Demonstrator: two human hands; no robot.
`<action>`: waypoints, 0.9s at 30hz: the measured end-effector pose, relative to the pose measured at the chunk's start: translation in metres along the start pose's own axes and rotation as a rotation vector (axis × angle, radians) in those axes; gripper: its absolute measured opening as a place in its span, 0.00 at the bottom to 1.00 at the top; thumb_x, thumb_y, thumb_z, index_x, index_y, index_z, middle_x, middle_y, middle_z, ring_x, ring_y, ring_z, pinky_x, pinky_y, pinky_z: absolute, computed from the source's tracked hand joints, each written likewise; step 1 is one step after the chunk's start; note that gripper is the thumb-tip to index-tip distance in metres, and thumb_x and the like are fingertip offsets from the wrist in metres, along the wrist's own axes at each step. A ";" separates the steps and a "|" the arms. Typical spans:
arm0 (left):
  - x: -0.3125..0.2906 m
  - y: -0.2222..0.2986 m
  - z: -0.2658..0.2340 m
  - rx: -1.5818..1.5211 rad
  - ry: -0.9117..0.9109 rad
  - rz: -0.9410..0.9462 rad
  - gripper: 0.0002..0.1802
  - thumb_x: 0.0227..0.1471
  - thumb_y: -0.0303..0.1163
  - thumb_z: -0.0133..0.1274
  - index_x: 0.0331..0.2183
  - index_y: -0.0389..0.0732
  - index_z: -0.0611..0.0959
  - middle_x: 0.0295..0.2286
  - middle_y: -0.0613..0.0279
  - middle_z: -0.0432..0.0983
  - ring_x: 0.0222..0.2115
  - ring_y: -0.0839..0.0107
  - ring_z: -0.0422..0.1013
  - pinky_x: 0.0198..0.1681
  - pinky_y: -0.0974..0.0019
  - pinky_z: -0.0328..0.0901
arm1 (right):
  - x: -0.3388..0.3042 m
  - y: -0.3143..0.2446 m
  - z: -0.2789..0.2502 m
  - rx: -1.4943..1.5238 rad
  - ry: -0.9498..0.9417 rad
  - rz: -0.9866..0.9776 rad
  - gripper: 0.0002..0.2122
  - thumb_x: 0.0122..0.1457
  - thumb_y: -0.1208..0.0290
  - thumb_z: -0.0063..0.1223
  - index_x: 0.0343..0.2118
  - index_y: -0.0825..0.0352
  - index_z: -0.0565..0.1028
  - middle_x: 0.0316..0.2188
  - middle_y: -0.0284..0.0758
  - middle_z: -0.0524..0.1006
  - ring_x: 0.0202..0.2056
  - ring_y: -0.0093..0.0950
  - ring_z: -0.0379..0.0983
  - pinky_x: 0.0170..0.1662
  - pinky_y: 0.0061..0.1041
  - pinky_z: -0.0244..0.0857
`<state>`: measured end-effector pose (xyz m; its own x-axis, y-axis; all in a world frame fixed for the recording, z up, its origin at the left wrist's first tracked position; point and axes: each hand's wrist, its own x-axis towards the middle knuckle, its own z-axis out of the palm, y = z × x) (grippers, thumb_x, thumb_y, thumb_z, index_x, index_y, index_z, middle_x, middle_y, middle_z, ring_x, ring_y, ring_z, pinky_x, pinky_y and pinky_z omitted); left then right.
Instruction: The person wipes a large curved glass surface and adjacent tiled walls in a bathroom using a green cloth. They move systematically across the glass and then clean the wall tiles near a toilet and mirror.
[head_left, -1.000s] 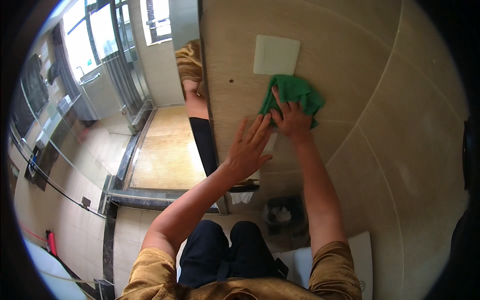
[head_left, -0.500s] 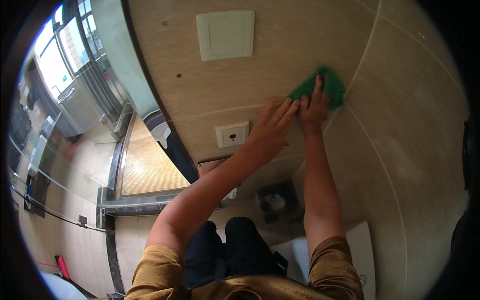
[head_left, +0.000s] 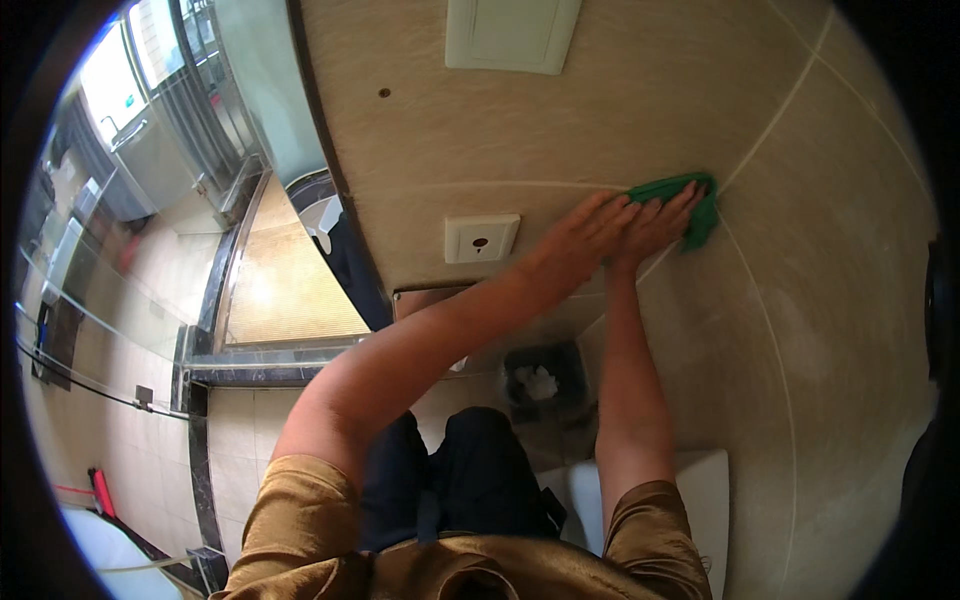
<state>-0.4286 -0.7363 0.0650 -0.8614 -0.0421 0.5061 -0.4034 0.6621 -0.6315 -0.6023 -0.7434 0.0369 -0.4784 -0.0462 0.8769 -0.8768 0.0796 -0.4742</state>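
A green cloth [head_left: 698, 228] lies bunched against the beige tiled wall, right by the corner where two walls meet. My right hand [head_left: 650, 232] presses it there, its fingers bent over the cloth and closed on it. Beside it, my left hand [head_left: 585, 238] reaches across with fingers stretched out. Its fingertips touch the right hand and the cloth's left edge. Part of the cloth is hidden under the fingers.
Left of my hands on the wall are a white socket plate [head_left: 482, 239] and, higher up, a larger white panel [head_left: 512, 35]. Below stand a dark waste bin [head_left: 567, 385] with white paper and a white toilet [head_left: 703, 490]. A glass partition [head_left: 120, 330] stands at left.
The cloth and both hands have slid down the wall to the grout line beside the corner. My right fingers are now more bent over the cloth. The whole view has shifted.
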 end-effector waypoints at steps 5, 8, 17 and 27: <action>-0.025 -0.031 -0.024 -0.111 -0.102 0.047 0.50 0.49 0.56 0.60 0.65 0.40 0.64 0.67 0.54 0.52 0.69 0.60 0.46 0.73 0.50 0.35 | -0.021 -0.036 0.010 -0.061 0.047 -0.001 0.33 0.72 0.45 0.19 0.69 0.68 0.52 0.70 0.53 0.49 0.64 0.51 0.54 0.62 0.51 0.48; -0.046 -0.045 -0.033 -0.161 -0.113 0.012 0.51 0.47 0.56 0.62 0.65 0.40 0.65 0.67 0.55 0.54 0.69 0.62 0.47 0.72 0.50 0.37 | -0.031 -0.065 0.012 -0.042 0.010 -0.001 0.31 0.73 0.49 0.19 0.69 0.68 0.52 0.69 0.54 0.49 0.64 0.53 0.53 0.62 0.51 0.47; -0.118 -0.074 -0.035 -0.379 -0.023 -0.160 0.46 0.45 0.53 0.64 0.59 0.35 0.72 0.66 0.53 0.56 0.68 0.62 0.51 0.71 0.48 0.40 | -0.044 -0.107 0.018 0.058 -0.079 -0.457 0.31 0.66 0.58 0.44 0.69 0.68 0.54 0.66 0.54 0.55 0.62 0.53 0.55 0.62 0.57 0.44; -0.181 -0.081 -0.043 -0.436 -0.022 -0.248 0.43 0.46 0.42 0.66 0.60 0.34 0.70 0.64 0.50 0.60 0.66 0.58 0.55 0.71 0.46 0.43 | -0.068 -0.151 0.013 0.087 -0.302 -0.712 0.31 0.60 0.58 0.57 0.67 0.51 0.64 0.63 0.41 0.61 0.58 0.46 0.63 0.63 0.49 0.56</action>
<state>-0.2264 -0.7500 0.0502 -0.7643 -0.2508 0.5940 -0.4344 0.8811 -0.1869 -0.4383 -0.7655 0.0475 0.2199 -0.3273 0.9190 -0.9724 -0.1491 0.1796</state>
